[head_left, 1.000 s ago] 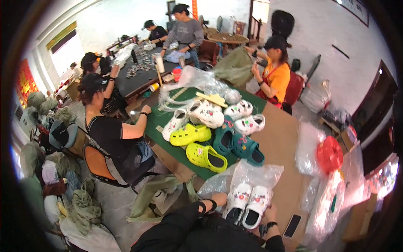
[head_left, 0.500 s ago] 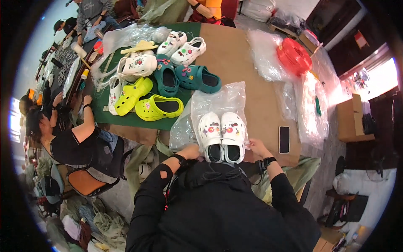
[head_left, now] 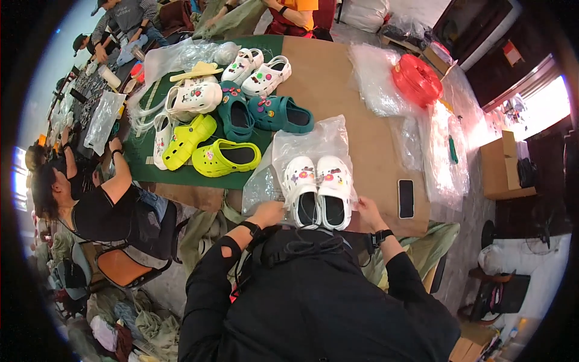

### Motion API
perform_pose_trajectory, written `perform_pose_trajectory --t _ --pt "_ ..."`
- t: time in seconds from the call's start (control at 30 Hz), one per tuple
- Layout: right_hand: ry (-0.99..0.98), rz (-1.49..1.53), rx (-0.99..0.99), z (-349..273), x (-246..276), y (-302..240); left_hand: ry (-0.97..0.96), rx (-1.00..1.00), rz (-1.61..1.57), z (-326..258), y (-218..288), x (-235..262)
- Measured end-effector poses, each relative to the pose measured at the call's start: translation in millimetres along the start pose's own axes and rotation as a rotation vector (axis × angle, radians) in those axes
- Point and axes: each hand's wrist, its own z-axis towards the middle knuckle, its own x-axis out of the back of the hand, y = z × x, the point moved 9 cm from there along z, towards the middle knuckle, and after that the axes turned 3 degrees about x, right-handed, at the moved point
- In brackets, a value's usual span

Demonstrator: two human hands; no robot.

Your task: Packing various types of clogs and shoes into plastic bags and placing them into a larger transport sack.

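Note:
A pair of white clogs [head_left: 318, 190] with coloured charms lies side by side on a clear plastic bag [head_left: 313, 145] at the near edge of the brown table [head_left: 368, 139]. My left hand [head_left: 268, 212] grips the bag's near left edge beside the left clog's heel. My right hand [head_left: 365, 210] holds the bag's near right edge next to the right clog. Both forearms wear black sleeves, each with a dark wristband.
Yellow-green clogs [head_left: 226, 158], teal clogs [head_left: 280, 114] and more white clogs [head_left: 259, 69] lie on a green mat [head_left: 181, 172]. A black phone [head_left: 406, 198], clear bags [head_left: 443, 151] and a red round thing [head_left: 416, 78] sit right. A seated person [head_left: 102, 205] works at left; others sit farther back.
The view has tilted down and closer to the table. My hands stay at the heels of the white clogs on the bag, with hardly any shift.

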Motion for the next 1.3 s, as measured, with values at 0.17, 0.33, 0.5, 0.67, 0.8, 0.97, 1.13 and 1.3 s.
perform_pose_trajectory --t 0.17,0.33,0.5,0.67,0.8,0.97,1.13,1.3 --pt "0.196 -0.320 0.107 25 25 -66 0.228 -0.030 0.018 -1 15 59" --pt "0.019 0.195 0.061 56 19 -158 0.318 -0.082 -0.338 0 16 136" --pt "-0.052 0.263 -0.006 54 23 -228 0.207 -0.036 -0.281 -26 32 187" --pt "-0.137 0.647 -0.137 48 5 -257 -0.015 -0.045 -0.740 -62 53 207" --pt "-0.094 0.508 -0.325 55 3 -240 -0.005 0.068 -1.037 -73 38 206" --pt "-0.191 0.703 -0.189 56 4 -270 -0.111 0.021 -1.220 -89 58 207" --pt "-0.173 0.528 -0.327 54 -4 -255 -0.084 0.028 -1.023 -97 54 206" --pt "-0.149 0.590 -0.404 53 3 -249 0.065 0.102 -0.991 -95 36 207"
